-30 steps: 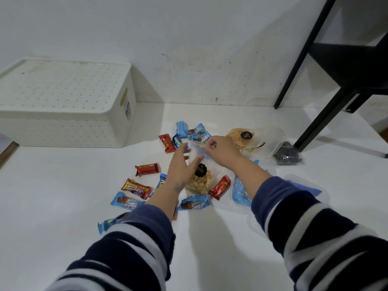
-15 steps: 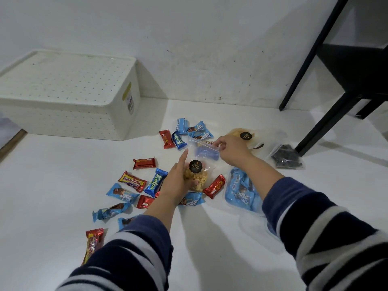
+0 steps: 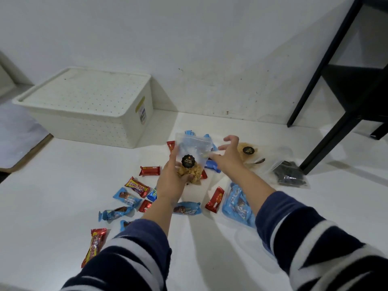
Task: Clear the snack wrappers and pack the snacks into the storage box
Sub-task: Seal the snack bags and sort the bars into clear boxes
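Observation:
My left hand (image 3: 172,179) holds a clear zip bag of pale nuts (image 3: 191,162) with a round black label, lifted off the white floor. Just right of the bag, my right hand (image 3: 227,154) is spread with nothing in it. The cream perforated storage box (image 3: 88,106) stands at the back left with its lid on. Around my hands lie several small red and blue wrapped snacks, among them a red bar (image 3: 150,170) and a blue pack (image 3: 126,200). A clear bag of blue snacks (image 3: 238,204) rests under my right forearm.
A second nut bag (image 3: 248,152) and a clear bag of dark pieces (image 3: 288,173) lie at the right. Black furniture legs (image 3: 327,143) rise at the far right. A white wall runs behind. A red long snack (image 3: 93,246) lies near my left sleeve.
My left hand has lifted the nut bag off the floor. My right hand has let go of the bag's top and spread out beside it.

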Demonstrator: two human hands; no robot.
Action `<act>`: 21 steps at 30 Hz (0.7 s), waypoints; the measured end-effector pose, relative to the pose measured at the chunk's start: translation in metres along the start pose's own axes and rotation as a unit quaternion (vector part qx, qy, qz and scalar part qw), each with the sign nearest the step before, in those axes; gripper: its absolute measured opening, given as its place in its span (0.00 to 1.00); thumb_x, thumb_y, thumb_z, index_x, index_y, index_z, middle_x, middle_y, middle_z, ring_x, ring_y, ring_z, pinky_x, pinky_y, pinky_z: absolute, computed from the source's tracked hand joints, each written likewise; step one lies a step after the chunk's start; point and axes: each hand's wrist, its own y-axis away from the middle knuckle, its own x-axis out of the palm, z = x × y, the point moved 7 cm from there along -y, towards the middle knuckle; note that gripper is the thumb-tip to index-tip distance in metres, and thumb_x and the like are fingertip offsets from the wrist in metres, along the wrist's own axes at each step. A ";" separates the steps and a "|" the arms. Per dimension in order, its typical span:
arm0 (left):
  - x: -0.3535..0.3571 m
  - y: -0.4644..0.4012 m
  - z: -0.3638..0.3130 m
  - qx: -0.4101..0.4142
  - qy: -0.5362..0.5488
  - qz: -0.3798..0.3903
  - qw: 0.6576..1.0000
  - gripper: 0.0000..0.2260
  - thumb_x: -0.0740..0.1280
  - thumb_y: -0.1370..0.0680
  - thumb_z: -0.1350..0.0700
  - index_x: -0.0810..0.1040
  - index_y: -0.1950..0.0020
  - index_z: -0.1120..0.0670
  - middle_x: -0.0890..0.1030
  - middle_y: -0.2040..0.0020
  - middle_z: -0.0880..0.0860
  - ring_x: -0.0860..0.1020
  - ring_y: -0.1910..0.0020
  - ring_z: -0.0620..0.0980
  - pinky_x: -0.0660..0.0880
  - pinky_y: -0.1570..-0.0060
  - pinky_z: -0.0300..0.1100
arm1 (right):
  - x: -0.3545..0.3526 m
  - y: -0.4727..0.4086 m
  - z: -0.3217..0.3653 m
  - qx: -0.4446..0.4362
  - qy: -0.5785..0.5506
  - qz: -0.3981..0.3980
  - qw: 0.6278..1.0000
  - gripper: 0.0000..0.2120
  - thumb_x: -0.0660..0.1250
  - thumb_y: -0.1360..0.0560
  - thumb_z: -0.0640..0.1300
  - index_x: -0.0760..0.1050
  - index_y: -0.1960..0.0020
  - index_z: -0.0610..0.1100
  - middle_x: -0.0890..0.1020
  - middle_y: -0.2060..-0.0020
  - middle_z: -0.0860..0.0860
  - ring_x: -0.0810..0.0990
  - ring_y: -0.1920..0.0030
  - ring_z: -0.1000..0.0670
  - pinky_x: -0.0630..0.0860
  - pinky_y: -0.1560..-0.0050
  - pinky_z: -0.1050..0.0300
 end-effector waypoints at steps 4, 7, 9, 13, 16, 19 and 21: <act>-0.018 -0.034 -0.008 0.012 0.035 -0.034 0.999 0.43 0.74 0.29 0.57 0.50 0.24 0.40 0.78 0.47 0.47 0.79 0.49 0.48 0.77 0.48 0.50 | 0.039 -0.006 -0.002 -0.040 0.003 0.047 0.998 0.21 0.63 0.25 0.31 0.65 0.41 0.54 0.77 0.42 0.46 0.79 0.53 0.48 0.76 0.61 0.55; -0.019 -0.075 -0.009 0.035 0.047 -0.017 0.998 0.44 0.74 0.29 0.58 0.50 0.24 0.40 0.77 0.52 0.44 0.78 0.51 0.45 0.78 0.49 0.47 | 0.061 -0.032 0.005 -0.048 0.021 0.067 0.996 0.30 0.62 0.24 0.31 0.64 0.30 0.60 0.75 0.41 0.49 0.78 0.52 0.52 0.74 0.61 0.67; -0.019 -0.108 -0.009 0.048 0.059 0.000 0.997 0.42 0.72 0.28 0.61 0.51 0.24 0.40 0.76 0.51 0.44 0.78 0.51 0.45 0.77 0.50 0.44 | 0.070 -0.060 0.012 -0.045 0.014 0.051 0.998 0.32 0.61 0.24 0.31 0.63 0.29 0.60 0.75 0.44 0.48 0.76 0.60 0.54 0.73 0.65 0.72; -0.016 -0.182 -0.010 0.070 0.053 0.018 0.996 0.38 0.69 0.25 0.62 0.51 0.22 0.44 0.76 0.45 0.49 0.76 0.46 0.46 0.71 0.48 0.39 | 0.086 -0.128 0.026 -0.036 0.015 0.024 0.999 0.33 0.61 0.25 0.29 0.62 0.29 0.59 0.75 0.44 0.47 0.74 0.67 0.55 0.70 0.73 0.72; -0.006 -0.238 -0.007 0.074 0.060 0.039 0.995 0.39 0.69 0.25 0.64 0.50 0.22 0.46 0.76 0.41 0.52 0.74 0.41 0.47 0.70 0.44 0.39 | 0.100 -0.178 0.037 -0.034 0.021 0.025 0.999 0.34 0.61 0.25 0.30 0.60 0.28 0.59 0.74 0.44 0.48 0.74 0.67 0.55 0.70 0.72 0.71; 0.002 -0.282 -0.003 0.083 0.076 0.051 0.992 0.39 0.68 0.25 0.66 0.49 0.22 0.49 0.76 0.40 0.51 0.75 0.41 0.47 0.71 0.42 0.40 | 0.113 -0.222 0.042 -0.033 0.021 0.019 0.999 0.35 0.61 0.25 0.30 0.58 0.27 0.59 0.73 0.44 0.48 0.76 0.61 0.53 0.72 0.63 0.68; 0.010 -0.302 0.000 0.086 0.086 0.057 0.991 0.39 0.67 0.25 0.66 0.49 0.22 0.50 0.75 0.43 0.48 0.75 0.43 0.44 0.70 0.43 0.38 | 0.121 -0.245 0.040 -0.028 0.011 0.009 1.000 0.35 0.62 0.25 0.31 0.58 0.26 0.59 0.75 0.43 0.48 0.79 0.54 0.49 0.74 0.56 0.65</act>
